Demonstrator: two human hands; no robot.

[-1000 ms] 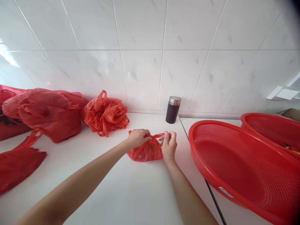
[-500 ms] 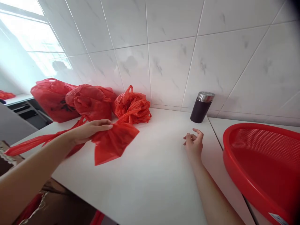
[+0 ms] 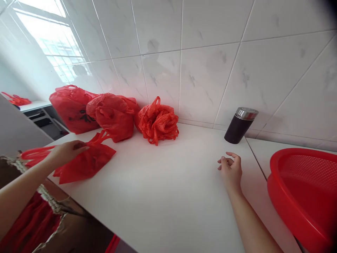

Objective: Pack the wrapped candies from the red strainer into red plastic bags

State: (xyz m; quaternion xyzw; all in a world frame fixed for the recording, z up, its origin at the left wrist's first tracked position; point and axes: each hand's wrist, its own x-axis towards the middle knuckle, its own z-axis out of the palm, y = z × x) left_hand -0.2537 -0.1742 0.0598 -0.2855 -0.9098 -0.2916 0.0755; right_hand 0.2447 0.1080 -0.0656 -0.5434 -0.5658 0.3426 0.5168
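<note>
At the left of the table, my left hand (image 3: 67, 151) has its fingers closed on a flattened red plastic bag (image 3: 91, 161). The bag lies near the table edge, its handles trailing on both sides of the hand. Close behind it is a full, knotted red plastic bag (image 3: 114, 119). My right hand (image 3: 231, 170) rests on the white table (image 3: 168, 189) with loosely curled fingers apart and nothing in them. A dark flask (image 3: 239, 128) with a silver lid stands behind that hand.
A crumpled bunch of red bags (image 3: 159, 123) sits against the tiled wall. Another full red bag (image 3: 72, 109) stands at the back left. A red plastic basket (image 3: 281, 186) is at the right. Below the table's left edge, an open sack (image 3: 56, 207) holds red material.
My left hand has moved left with the red plastic bag, away from the crumpled bunch, and the bag now lies lower on the table. My right hand keeps its pose. The view has shifted slightly left.
</note>
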